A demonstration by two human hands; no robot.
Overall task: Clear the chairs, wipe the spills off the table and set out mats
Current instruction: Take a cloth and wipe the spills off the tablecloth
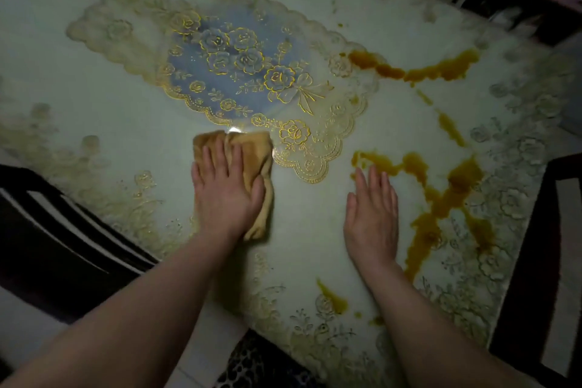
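Hands working over a spill-streaked table

The table (104, 98) is carrying a lace mat (226, 53) at 12 o'clock and orange spills (441, 198) at 3 o'clock; the left hand (226, 189) is pressing flat, fingers straight, on a tan cloth (248, 151) at centre, while the right hand (373, 214) is lying open, holding nothing, beside the spills.

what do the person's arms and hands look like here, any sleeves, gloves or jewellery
Both forearms are bare right up to the bottom edge of the picture, with no sleeves showing. The left hand and the right hand wear no gloves. No ring, watch or bracelet shows on the fingers or wrists, though the light is dim. The nails look short and unpainted.
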